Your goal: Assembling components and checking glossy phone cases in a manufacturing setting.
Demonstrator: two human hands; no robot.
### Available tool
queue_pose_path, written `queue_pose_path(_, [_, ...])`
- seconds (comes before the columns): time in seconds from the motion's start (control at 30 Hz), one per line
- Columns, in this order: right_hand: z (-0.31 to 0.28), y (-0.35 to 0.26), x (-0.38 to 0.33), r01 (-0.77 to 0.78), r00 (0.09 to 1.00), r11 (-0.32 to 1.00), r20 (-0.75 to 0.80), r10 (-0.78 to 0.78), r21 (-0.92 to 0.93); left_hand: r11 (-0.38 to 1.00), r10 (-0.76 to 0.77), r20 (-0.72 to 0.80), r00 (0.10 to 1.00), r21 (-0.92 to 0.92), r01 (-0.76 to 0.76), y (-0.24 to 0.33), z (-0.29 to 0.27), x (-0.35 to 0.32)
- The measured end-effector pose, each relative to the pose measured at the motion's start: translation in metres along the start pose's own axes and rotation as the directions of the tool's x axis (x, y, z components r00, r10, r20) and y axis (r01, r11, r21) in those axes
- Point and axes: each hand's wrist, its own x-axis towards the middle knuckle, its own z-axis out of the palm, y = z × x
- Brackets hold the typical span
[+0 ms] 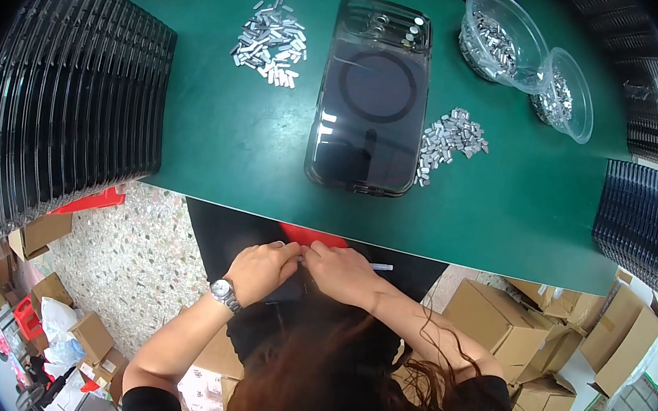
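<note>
Over my lap, below the table's near edge, my left hand [260, 269] and my right hand [338, 271] meet with fingers curled in. A thin white pen-like stick [381, 267] pokes out to the right of my right hand, which is closed around it. Between the two hands a small pale bit shows; the fingers hide the rest, so what my left hand pinches cannot be made out. Ahead on the green table [231, 147] lies a dark glossy phone case [368, 141] with a ring on its back. Neither hand touches it.
Small silvery metal pieces lie in a left pile [269, 47] and a right pile [452, 142]. Two clear plastic bowls [531, 78] hold more at the back right. Stacked black trays [77, 83] flank the left; another stack [644, 223] stands right. Cardboard boxes [485, 318] sit on the floor.
</note>
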Motion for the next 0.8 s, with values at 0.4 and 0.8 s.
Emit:
queue_pose_path(0.4, [0.000,0.002,0.012,-0.077,0.994,0.996,-0.074,0.080,0.036,0.956,0.020,0.115,0.993,0.289,-0.052,-0.004,-0.007,0.011])
queue_pose_path(0.8, [-0.021,-0.007,-0.003,0.034,0.960,0.993,-0.273,-0.063,-0.110,0.975,0.117,-0.077,0.990,0.201,-0.100,0.001,-0.019,0.007])
